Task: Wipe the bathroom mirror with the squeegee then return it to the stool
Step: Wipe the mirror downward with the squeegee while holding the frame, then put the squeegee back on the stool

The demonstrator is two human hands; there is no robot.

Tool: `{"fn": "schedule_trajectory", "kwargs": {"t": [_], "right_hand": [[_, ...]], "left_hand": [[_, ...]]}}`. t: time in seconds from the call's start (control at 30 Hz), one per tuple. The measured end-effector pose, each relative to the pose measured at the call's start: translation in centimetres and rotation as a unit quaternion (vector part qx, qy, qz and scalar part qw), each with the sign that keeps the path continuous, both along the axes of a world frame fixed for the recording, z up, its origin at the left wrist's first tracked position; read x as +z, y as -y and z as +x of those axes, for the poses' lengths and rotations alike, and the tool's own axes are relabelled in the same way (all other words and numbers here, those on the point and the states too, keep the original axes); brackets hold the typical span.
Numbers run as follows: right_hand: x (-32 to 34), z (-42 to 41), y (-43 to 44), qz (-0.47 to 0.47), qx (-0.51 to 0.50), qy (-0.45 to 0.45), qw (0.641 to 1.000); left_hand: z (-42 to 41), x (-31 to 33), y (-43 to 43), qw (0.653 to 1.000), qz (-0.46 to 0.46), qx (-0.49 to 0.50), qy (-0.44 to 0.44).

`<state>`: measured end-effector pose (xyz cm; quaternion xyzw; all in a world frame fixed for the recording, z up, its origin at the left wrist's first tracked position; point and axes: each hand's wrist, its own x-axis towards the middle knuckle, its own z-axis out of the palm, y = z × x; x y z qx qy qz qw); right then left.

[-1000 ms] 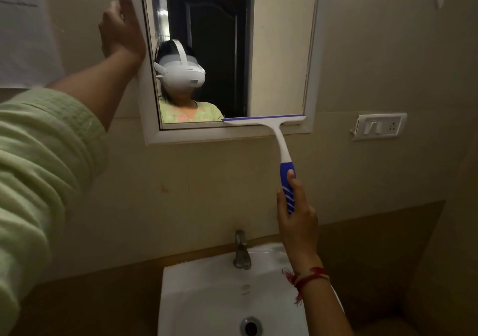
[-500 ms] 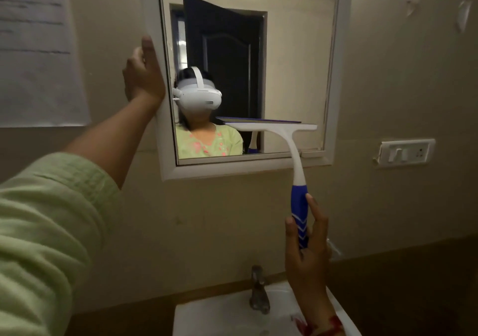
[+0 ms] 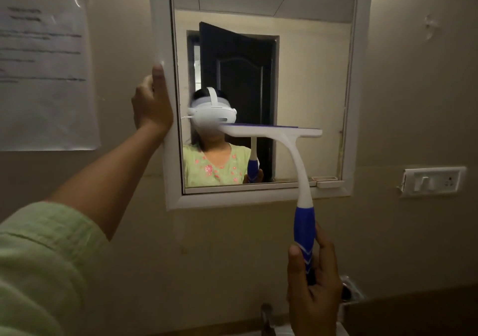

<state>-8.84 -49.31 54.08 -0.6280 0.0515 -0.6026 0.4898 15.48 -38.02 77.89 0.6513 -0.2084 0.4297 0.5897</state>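
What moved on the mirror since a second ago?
The squeegee blade climbed from the mirror's bottom edge to about mid-glass, lifted by the right hand. The left hand kept holding the mirror's left frame, and the right hand kept its grip on the blue handle.

A printed paper sheet point(image 3: 44, 74) is hanging flat on the beige wall point(image 3: 413, 89) at the upper left, its text too blurred to read. A white switch plate point(image 3: 433, 181) is sitting on the wall at the right. A metal tap point(image 3: 266, 317) is showing at the bottom edge, with a sliver of white basin point(image 3: 282, 331) just beside it.
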Motion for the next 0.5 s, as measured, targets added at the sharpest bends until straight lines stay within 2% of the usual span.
{"fn": "schedule_trajectory", "kwargs": {"t": [0.17, 0.33, 0.5], "right_hand": [[0.8, -1.3, -1.6, 0.072, 0.058, -0.002, 0.996], [1.9, -2.3, -3.2, 0.095, 0.107, -0.007, 0.990], [2.1, -3.3, -4.4, 0.114, 0.149, -0.030, 0.982]], "left_hand": [[-0.4, 0.1, -0.2, 1.000, 0.002, -0.008, -0.013], [-0.9, 0.5, -0.5, 0.999, -0.029, -0.026, -0.032], [-3.2, -2.6, -3.6, 0.973, -0.130, -0.168, -0.091]]}}
